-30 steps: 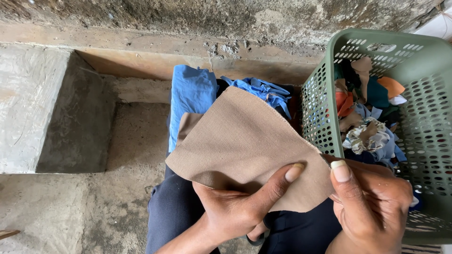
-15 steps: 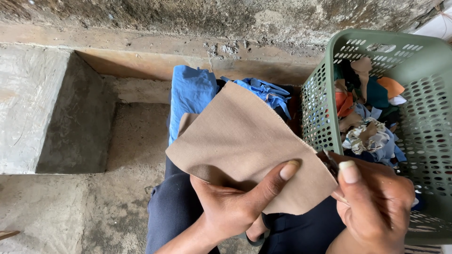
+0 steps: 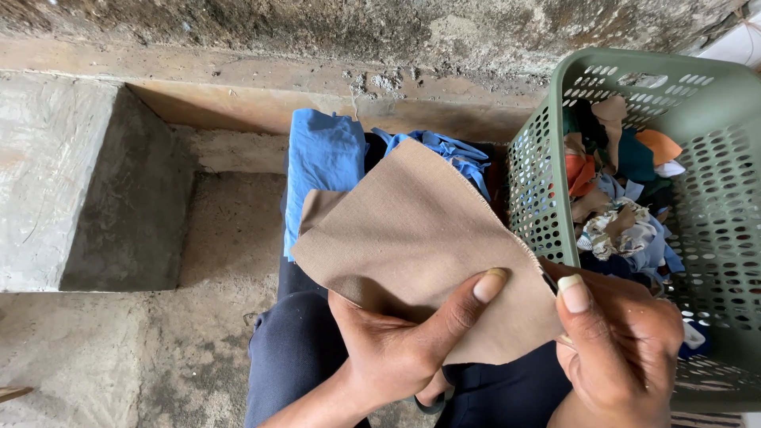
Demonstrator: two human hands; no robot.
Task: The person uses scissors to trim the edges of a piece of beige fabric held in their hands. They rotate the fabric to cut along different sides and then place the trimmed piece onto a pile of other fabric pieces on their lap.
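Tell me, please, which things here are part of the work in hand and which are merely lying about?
In hand: tan cloth piece, pinched by left hand and right hand.
Lying about: blue cloth; green basket of mixed scraps; concrete block.

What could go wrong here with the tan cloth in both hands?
1. The tan cloth is pinched only along its near edge by the left hand and right hand; the far part hangs free and could droop onto the dirty concrete floor.
2. Its frayed right edge lies close to the green basket wall and might snag in the holes.
3. It hides part of the blue cloth on the lap, which could slide off unnoticed.
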